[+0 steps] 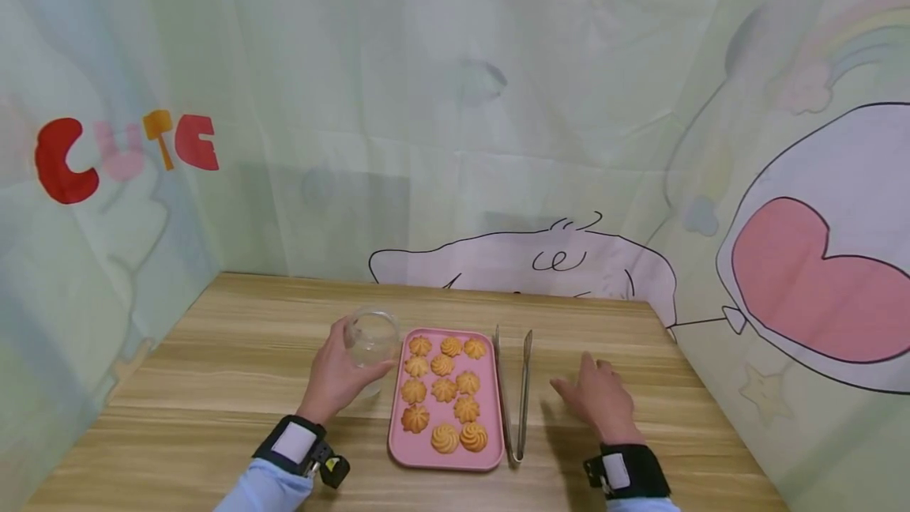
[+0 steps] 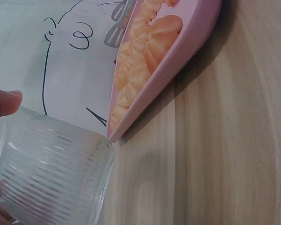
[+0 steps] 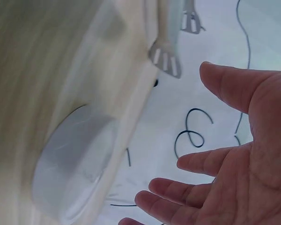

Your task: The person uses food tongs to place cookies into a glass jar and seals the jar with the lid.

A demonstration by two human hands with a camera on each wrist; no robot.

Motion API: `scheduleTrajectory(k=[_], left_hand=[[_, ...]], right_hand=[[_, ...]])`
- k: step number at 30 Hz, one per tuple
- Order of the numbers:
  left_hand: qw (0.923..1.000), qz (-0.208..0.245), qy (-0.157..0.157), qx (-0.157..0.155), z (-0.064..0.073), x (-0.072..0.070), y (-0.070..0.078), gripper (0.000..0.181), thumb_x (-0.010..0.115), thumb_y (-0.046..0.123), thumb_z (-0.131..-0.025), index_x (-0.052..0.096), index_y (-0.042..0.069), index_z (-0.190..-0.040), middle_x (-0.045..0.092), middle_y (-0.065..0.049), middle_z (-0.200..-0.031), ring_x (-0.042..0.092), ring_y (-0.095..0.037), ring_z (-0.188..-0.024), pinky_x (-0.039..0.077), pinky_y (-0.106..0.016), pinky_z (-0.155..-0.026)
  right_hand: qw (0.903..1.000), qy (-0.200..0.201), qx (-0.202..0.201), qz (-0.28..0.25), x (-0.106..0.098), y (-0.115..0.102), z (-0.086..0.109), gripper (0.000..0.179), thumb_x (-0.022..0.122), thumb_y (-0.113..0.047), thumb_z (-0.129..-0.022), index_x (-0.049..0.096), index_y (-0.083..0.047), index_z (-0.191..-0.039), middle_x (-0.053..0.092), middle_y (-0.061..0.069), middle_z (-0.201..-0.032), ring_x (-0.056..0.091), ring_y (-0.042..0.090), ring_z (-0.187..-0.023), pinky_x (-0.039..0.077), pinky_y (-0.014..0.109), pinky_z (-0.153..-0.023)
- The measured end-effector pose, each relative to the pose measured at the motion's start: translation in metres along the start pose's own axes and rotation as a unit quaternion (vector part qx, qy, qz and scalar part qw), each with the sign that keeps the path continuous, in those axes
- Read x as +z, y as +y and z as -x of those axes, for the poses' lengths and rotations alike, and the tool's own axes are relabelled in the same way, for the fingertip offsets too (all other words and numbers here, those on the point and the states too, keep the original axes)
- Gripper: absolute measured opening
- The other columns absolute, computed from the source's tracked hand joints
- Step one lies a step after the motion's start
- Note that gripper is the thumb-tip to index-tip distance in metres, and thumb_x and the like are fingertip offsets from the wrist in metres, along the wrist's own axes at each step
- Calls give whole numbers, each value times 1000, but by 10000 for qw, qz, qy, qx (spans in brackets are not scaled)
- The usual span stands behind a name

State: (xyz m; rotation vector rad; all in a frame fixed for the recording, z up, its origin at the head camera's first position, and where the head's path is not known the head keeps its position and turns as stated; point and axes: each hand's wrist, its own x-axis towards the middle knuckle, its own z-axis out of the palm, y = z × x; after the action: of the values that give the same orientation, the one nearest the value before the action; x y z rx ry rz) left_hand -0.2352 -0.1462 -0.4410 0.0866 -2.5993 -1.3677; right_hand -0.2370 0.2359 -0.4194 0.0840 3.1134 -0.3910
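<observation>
My left hand (image 1: 336, 374) grips a clear glass cup (image 1: 373, 336) by its side, just left of the pink tray (image 1: 407, 445). Fine ribs run round the glass in the left wrist view, and the cup is tilted there. Piped swirl cookies (image 1: 444, 390) lie in loose rows on the tray. Metal tongs (image 1: 524, 401) rest beside the tray's right edge, their arms spread and slotted tips pointing away. To the right of them my right hand (image 1: 600, 397) hovers over the table with fingers extended, holding nothing.
A white rounded dish-like thing (image 3: 75, 164) sits on the table in the right wrist view. The wooden table (image 1: 235, 346) ends at a printed fabric backdrop (image 1: 320, 204), which also closes in both sides.
</observation>
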Motion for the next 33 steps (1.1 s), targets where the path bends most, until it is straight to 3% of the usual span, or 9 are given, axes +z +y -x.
scheduleTrajectory(k=[5,19,27,33], left_hand=[[9998,112,-16,-154,-4,2,-7,102,82,44,-65,24,10,-142,43,-24,-137,46,-41,-123,43,-57,-95],[9984,335,-126,-440,-7,9,-21,99,82,43,-65,25,12,-140,46,-15,-135,46,-38,-123,42,-56,-98],[9977,445,-201,-470,-6,9,-27,102,82,43,-65,22,12,-141,43,-17,-140,44,-39,-126,38,-57,-101],[9971,481,-237,-543,-6,9,-28,104,82,42,-65,19,13,-143,38,-18,-145,40,-40,-130,35,-57,-103]], right_hand=[[9999,81,-149,-27,-3,-8,2,82,56,-46,-88,30,13,-138,38,43,-130,41,57,-116,44,62,-86],[9995,99,-128,-271,-1,-32,5,82,55,-48,-88,30,11,-139,40,39,-132,44,54,-118,45,61,-86],[9990,-175,-34,-412,7,-40,5,93,51,-60,-87,24,11,-142,37,39,-135,46,52,-118,47,59,-85],[9974,-586,245,-351,15,-51,7,95,53,-60,-84,25,10,-141,37,37,-137,43,51,-121,43,60,-92]])
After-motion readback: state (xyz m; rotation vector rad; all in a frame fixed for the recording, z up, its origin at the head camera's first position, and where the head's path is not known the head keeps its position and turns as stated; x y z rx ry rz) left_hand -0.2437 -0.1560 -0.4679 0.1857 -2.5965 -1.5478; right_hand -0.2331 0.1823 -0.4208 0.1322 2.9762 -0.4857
